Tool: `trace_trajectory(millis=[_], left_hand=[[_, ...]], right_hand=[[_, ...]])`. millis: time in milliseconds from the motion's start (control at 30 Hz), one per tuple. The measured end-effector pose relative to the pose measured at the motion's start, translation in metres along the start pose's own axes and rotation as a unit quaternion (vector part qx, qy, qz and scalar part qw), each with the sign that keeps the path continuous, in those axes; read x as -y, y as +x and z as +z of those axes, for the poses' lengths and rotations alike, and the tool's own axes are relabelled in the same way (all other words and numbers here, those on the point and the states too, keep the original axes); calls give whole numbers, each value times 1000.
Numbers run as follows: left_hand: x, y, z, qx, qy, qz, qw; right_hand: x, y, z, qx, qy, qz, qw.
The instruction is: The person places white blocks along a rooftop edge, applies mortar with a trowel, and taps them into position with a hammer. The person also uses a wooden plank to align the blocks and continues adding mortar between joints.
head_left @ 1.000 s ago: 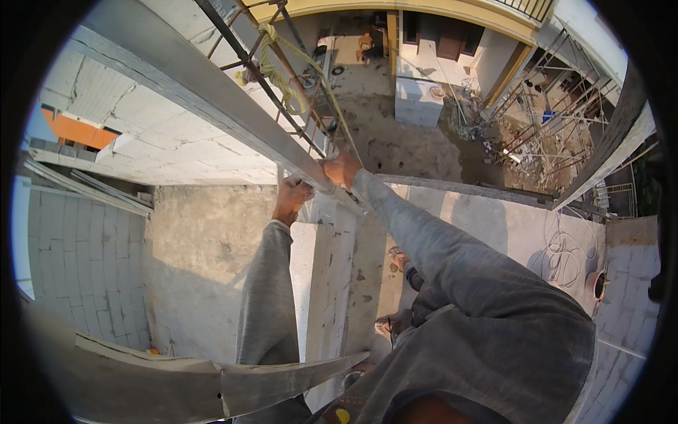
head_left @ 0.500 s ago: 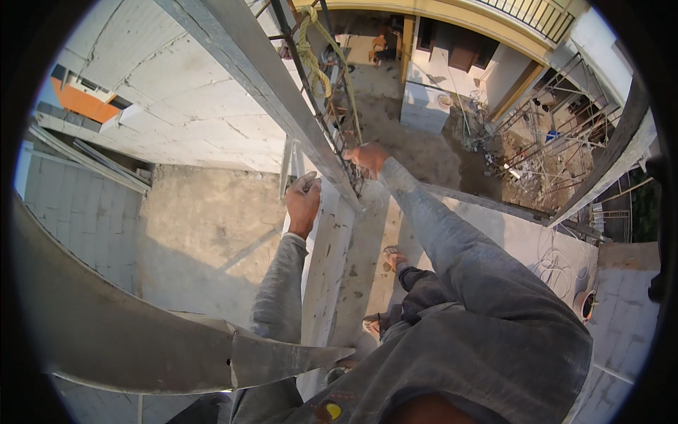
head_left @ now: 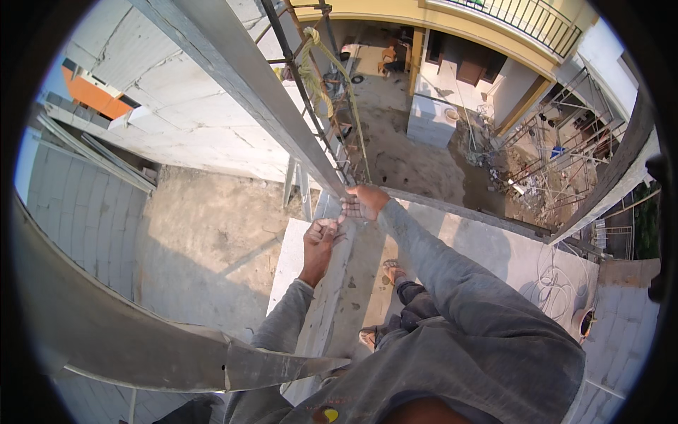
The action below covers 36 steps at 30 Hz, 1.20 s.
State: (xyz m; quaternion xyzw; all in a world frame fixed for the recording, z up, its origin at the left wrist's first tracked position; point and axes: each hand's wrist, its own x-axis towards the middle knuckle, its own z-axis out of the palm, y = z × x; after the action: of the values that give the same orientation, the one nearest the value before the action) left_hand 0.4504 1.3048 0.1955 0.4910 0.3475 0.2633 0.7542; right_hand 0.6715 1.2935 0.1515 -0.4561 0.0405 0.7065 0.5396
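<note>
My left hand (head_left: pixel 320 249) is raised over the narrow light-coloured wall top, with its fingers curled together. Whatever they may pinch is too small to make out. Just ahead and to the right, my right hand (head_left: pixel 364 203) has its palm partly showing and its fingers stretched toward the left hand. Its thumb side is by the foot of a long grey post (head_left: pixel 247 92); whether it touches cannot be told. The fingertips of both hands are close together. Below them runs the wall top (head_left: pixel 321 304), pale and rough.
Yellow rope (head_left: pixel 308 67) hangs on a dark metal frame (head_left: pixel 300 88) beyond the post. Past the slab edge lies a drop to a lower yard (head_left: pixel 424 173) with scaffolding (head_left: pixel 565 134). A loose coiled cable (head_left: pixel 558 283) lies at right. A curved grey sheet (head_left: pixel 176 353) crosses the lower left.
My left hand has moved right and come close to the right hand. My right hand has lowered slightly, and its fingers have opened out. The view has shifted a little.
</note>
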Motion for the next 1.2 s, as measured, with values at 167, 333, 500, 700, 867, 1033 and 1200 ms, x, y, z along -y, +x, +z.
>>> trace_trajectory(millis=[167,333,500,700,867,1033,1200], left_hand=[[-29,-14,25,43,511,193,837],[-92,30,24,-118,576,219,779],[-141,46,11,-94,408,110,902],[-146,42,18,-116,355,80,924],[-139,38,21,-118,257,91,955],[-145,23,7,-62,290,51,954],[-131,-10,-12,-64,315,32,946]], right_hand=[[49,-9,20,-138,-663,-272,684],[76,-34,61,-224,-551,-487,640],[81,-65,85,-196,-471,-468,722],[86,-84,94,-176,-438,-452,757],[78,-102,92,-157,-391,-439,794],[59,-139,89,-56,-256,-287,921],[28,-147,91,47,-63,-157,984]])
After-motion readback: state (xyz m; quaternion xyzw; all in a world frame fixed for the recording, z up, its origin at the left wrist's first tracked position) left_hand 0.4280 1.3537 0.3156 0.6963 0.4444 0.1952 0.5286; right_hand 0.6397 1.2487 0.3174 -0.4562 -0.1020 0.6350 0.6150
